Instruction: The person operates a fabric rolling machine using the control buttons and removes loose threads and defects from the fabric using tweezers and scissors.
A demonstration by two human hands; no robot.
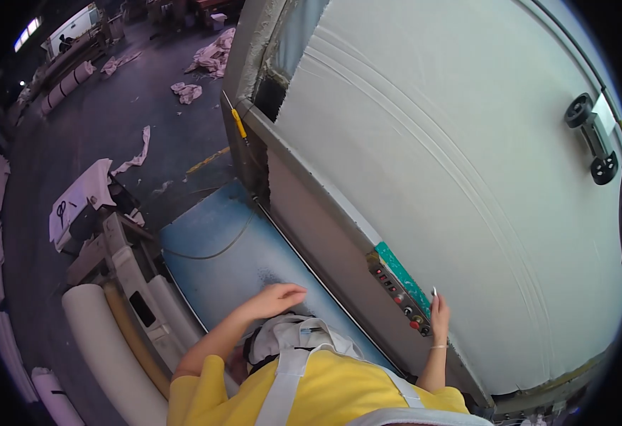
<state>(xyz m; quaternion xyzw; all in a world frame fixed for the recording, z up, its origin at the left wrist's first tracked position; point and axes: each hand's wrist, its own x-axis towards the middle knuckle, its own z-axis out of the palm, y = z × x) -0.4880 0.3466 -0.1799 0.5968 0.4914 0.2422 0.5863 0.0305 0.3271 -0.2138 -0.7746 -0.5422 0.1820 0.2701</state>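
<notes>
My right hand (439, 317) is beside the control panel (399, 295) at the edge of the large machine table. Its fingers close around a small shiny piece (434, 291), too small to name. Buttons, red knobs and small displays line the panel, and a worn green strip (403, 275) runs along its top. White fabric (424, 142) covers the table, with long curved creases. In front of my body hangs my left hand (279, 299), fingers stretched out and holding nothing I can see, above a blue-and-white floor board (218, 231).
A black wheeled device (595, 138) is on the fabric's far side. A yellow-handled tool (239, 124) sits at the table's corner. Fabric rolls (105, 348) stand at left, near a small stand (80, 202) with scissors. Cloth scraps (215, 53) lie on the floor.
</notes>
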